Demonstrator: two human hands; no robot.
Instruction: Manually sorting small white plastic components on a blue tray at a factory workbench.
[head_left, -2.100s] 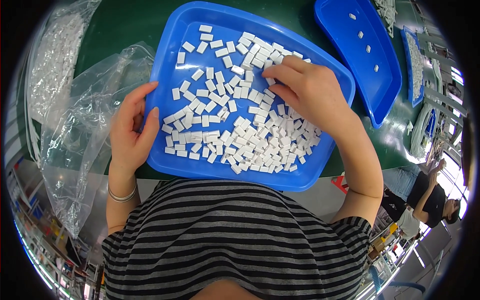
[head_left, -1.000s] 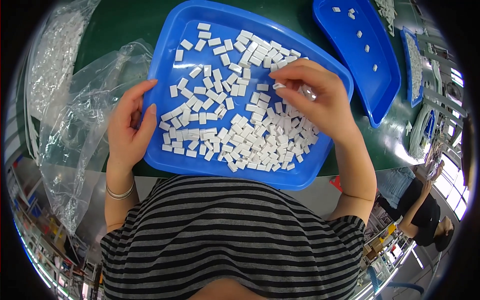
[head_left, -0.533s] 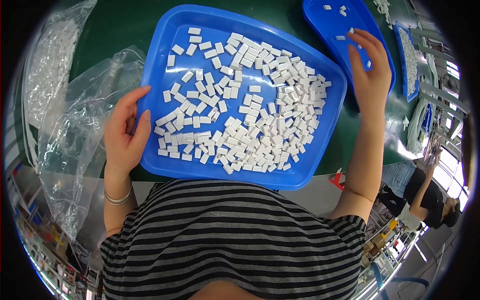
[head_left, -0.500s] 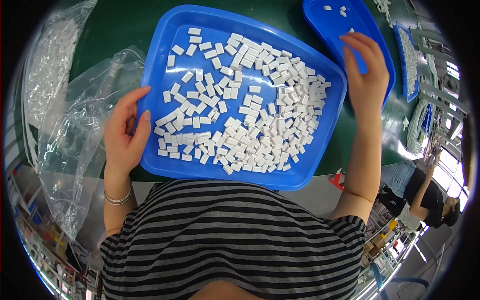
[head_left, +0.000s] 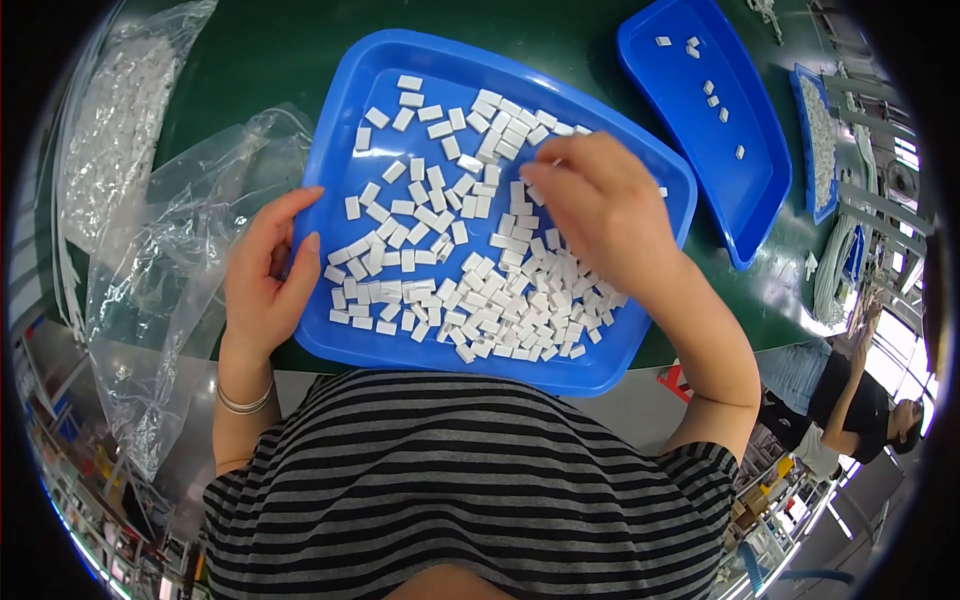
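over the blue tray (head_left: 640, 350), white pieces (head_left: 440, 290) are pinched by the right hand (head_left: 600, 210), fingers narrowed; its edge is steadied by the open left hand (head_left: 265, 275); one piece is best lifted cleanly.

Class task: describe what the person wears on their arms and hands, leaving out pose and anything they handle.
Both forearms are bare. The left hand has no glove; a thin silver bangle circles that wrist. The right hand is also gloveless, with no ring or watch visible. Short sleeves of a black-and-grey striped shirt end at the upper arms.
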